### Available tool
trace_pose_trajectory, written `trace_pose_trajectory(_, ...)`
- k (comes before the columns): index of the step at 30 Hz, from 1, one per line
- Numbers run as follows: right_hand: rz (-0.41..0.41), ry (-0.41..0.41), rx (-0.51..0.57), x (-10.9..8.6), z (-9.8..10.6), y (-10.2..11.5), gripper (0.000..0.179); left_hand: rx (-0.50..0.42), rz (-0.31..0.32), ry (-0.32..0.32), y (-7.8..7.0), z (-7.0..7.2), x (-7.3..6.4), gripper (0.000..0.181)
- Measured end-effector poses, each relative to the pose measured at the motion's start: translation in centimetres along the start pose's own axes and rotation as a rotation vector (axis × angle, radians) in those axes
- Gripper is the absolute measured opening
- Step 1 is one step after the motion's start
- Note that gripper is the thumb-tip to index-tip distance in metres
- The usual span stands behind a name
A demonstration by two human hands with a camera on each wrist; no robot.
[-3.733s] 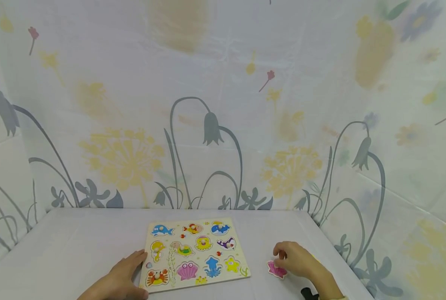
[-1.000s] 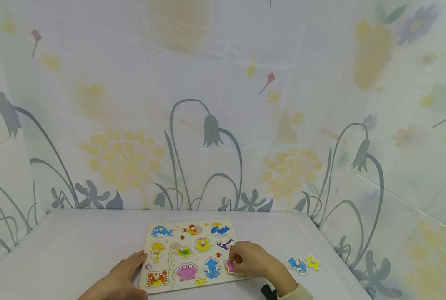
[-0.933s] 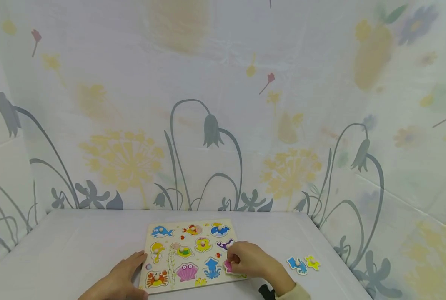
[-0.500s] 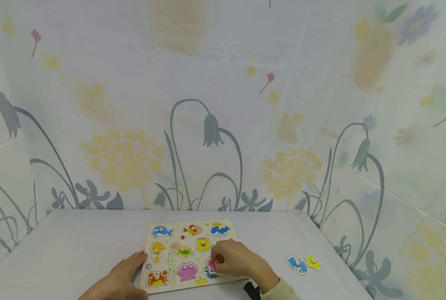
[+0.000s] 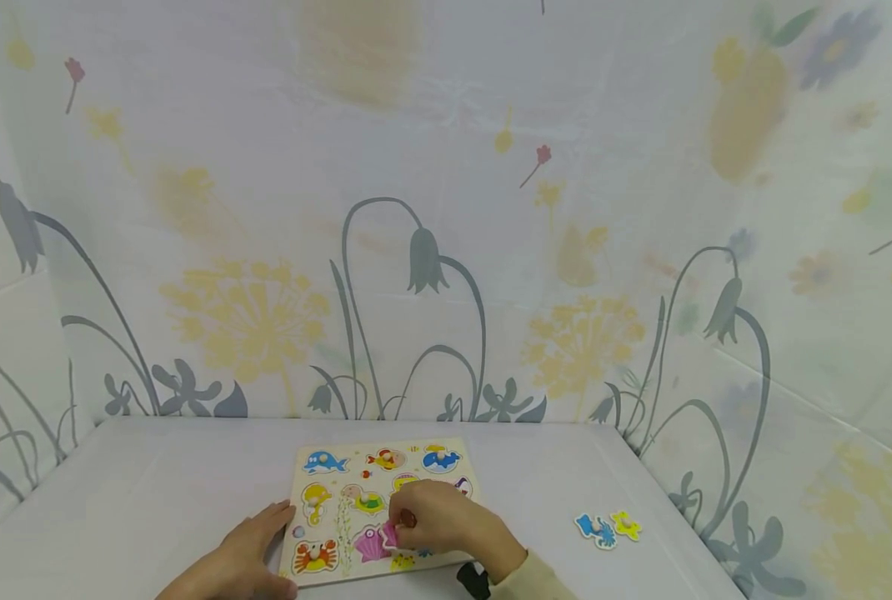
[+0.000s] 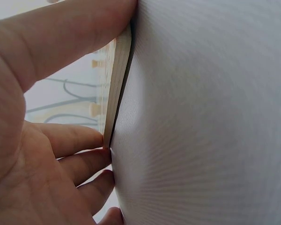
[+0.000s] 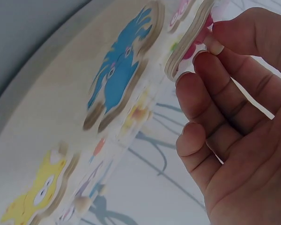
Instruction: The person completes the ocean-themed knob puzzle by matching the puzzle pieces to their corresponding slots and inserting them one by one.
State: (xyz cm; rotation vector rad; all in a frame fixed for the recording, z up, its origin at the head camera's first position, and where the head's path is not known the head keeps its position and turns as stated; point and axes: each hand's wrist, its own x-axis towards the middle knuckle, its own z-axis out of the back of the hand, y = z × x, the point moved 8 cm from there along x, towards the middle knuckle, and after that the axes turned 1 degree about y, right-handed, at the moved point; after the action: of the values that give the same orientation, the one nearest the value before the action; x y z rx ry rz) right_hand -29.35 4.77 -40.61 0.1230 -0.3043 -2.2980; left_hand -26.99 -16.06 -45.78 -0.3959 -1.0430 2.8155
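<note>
A pale wooden knob puzzle board [image 5: 350, 472] with sea-animal shapes lies on the table. My right hand [image 5: 446, 523] pinches a pink shell puzzle piece [image 5: 389, 535] by its knob between thumb and fingers. The piece is tilted on edge over the right part of the printed pink shell [image 5: 368, 546] on the board. In the right wrist view, the thick wooden rim of the shell piece [image 7: 187, 44] faces the camera, beside the blue squid recess [image 7: 116, 82]. My left hand [image 5: 239, 550] rests against the board's left edge, thumb and extended fingers touching its side [image 6: 116, 89].
A loose blue squid piece [image 5: 596, 531] and a yellow starfish piece [image 5: 626, 525] lie on the white table [image 5: 536, 475], right of the board. Several knobbed pieces, such as the crab [image 5: 315, 556] and seahorse [image 5: 315, 502], sit in the board. A flowered curtain [image 5: 446, 333] hangs behind.
My right hand picked up the pink shell piece from the table at right, carried it left over the starfish and squid recesses to the printed shell. The left hand has stayed put.
</note>
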Motion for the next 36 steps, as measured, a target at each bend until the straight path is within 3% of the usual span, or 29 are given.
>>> trace_pose_trajectory(14, 0.057, 0.027, -0.043, 2.1, -1.8, 1.8, 0.003, 0.021, -0.039, -0.015, -0.2, 0.2, -0.2, 0.104)
trace_pose_trajectory(36, 0.033, 0.057, -0.066, 2.8, -2.4, 2.5, 0.004, 0.03, -0.046, -0.014, -0.2, 0.2, -0.3, 0.103)
